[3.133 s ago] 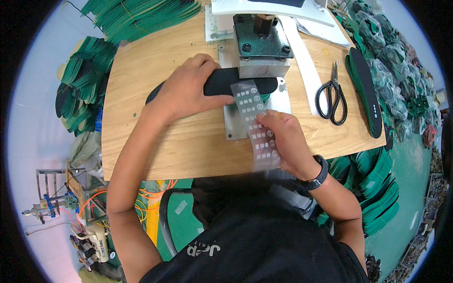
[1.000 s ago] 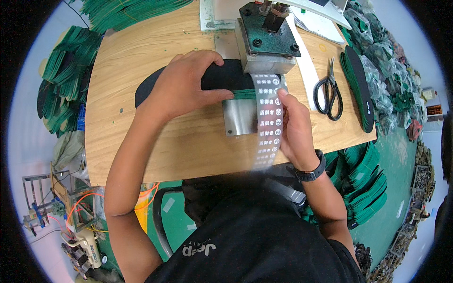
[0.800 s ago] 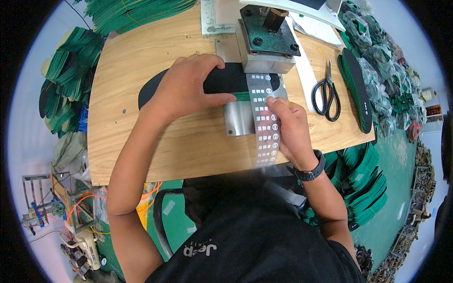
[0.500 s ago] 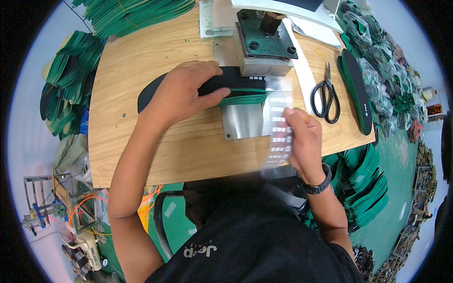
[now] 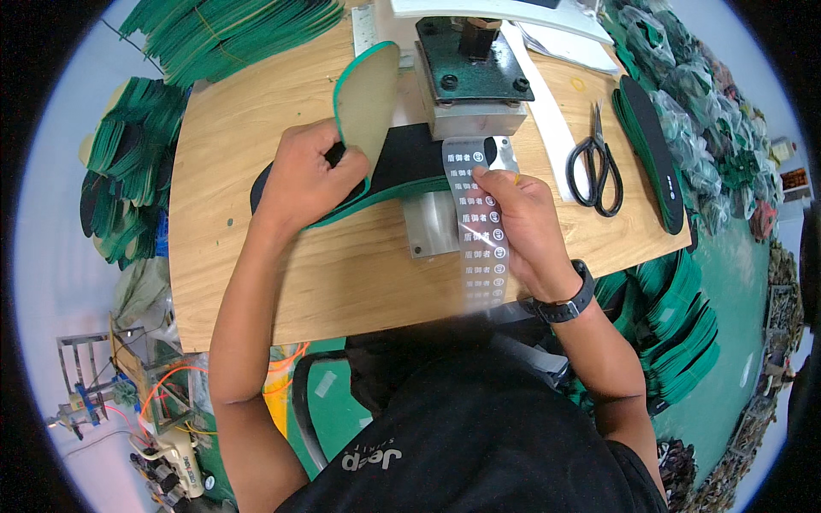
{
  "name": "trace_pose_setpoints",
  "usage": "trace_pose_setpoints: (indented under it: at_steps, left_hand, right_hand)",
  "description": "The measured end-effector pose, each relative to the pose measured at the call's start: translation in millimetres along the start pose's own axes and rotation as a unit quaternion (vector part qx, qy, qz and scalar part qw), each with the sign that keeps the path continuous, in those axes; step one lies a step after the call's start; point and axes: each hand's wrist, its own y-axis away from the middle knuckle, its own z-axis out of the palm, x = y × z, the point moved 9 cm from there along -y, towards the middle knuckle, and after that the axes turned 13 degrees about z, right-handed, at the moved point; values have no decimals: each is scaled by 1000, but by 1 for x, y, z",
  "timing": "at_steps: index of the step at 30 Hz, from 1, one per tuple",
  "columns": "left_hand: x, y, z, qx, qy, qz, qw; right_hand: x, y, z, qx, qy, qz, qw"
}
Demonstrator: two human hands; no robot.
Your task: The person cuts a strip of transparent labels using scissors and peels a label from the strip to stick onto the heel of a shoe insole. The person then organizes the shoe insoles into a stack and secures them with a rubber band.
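My left hand (image 5: 310, 178) is closed around an insole (image 5: 373, 98), whose beige underside and green edge curl upward. Below it lies a black insole (image 5: 410, 158) with green layers at its edge, one end reaching under the block of a press (image 5: 475, 115). My right hand (image 5: 532, 224) pinches a clear strip of white printed labels (image 5: 481, 235) between thumb and fingers. The strip's upper end rests over that insole's end, just in front of the press block. Its lower end hangs toward the table's near edge and looks blurred. A metal plate (image 5: 430, 229) shows partly beneath.
Black-handled scissors (image 5: 596, 167) and a long white strip (image 5: 547, 120) lie right of the press. Farther right is a small stack of insoles (image 5: 652, 158). Green insole bundles (image 5: 227, 34) stand at the far left, with others (image 5: 132, 162) beside the table (image 5: 231, 291).
My left hand has lifted and bent the top insole up, baring the one beneath. My right hand has moved left, bringing the label strip over the insole's end by the press.
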Motion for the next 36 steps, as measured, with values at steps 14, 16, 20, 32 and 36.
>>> trace_pose_setpoints:
  at_steps: [14,16,20,32,36]
  left_hand:
    - [11,-2,6,-53,13,26,998]
    - [9,0,5,-46,-4,31,998]
    - [12,-2,7,-57,-3,33,998]
    - [21,-2,8,-48,-22,94,994]
    - [23,-3,6,-27,-28,95,995]
  right_hand:
    - [2,16,-4,32,55,34,997]
    - [-4,4,-3,10,48,30,998]
    - [-10,-2,-1,11,43,-2,999]
    - [3,-1,0,42,14,22,999]
    - [0,-3,3,20,16,-1,1000]
